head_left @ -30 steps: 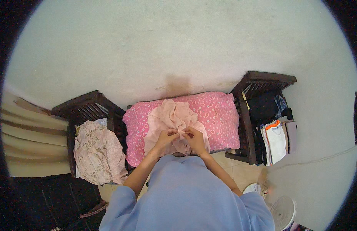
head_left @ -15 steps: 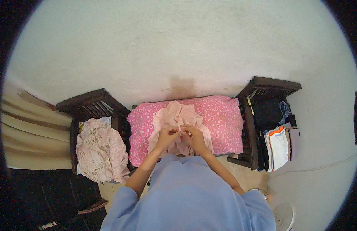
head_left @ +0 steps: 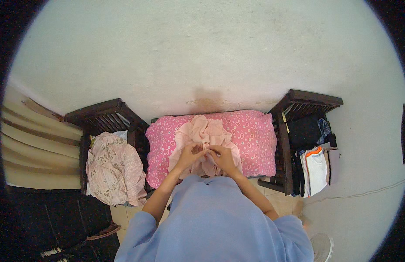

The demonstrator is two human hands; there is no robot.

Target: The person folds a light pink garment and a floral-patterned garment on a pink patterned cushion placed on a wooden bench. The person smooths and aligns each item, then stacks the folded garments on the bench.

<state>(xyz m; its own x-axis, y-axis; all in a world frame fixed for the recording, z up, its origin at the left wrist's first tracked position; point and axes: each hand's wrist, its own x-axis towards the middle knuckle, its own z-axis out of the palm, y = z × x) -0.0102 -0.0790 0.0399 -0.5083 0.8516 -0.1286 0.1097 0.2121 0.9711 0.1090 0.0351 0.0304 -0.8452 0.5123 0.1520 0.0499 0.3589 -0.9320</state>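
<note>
A light pink garment (head_left: 206, 131) lies bunched and wrinkled in front of me, on a bright pink cloth with a flower print (head_left: 257, 139). Both my hands are over the middle of the garment, fingertips close together. My left hand (head_left: 190, 156) pinches a bit of its fabric between thumb and fingers. Just to the right, my right hand (head_left: 222, 156) also pinches the fabric, thumb and forefinger bent together. Any small part between the fingertips is too small to make out.
On the left a dark wooden slatted chair (head_left: 97, 120) carries a heaped floral cloth (head_left: 113, 168). Another slatted chair (head_left: 283, 166) on the right holds folded clothes (head_left: 313, 170). A plain wall (head_left: 202, 52) rises behind. A white fan (head_left: 321, 246) stands at the lower right.
My fingertips have shifted slightly on the garment, the right fingers bending lower and closer to the left. The small red-orange patch beneath my hands no longer shows.
</note>
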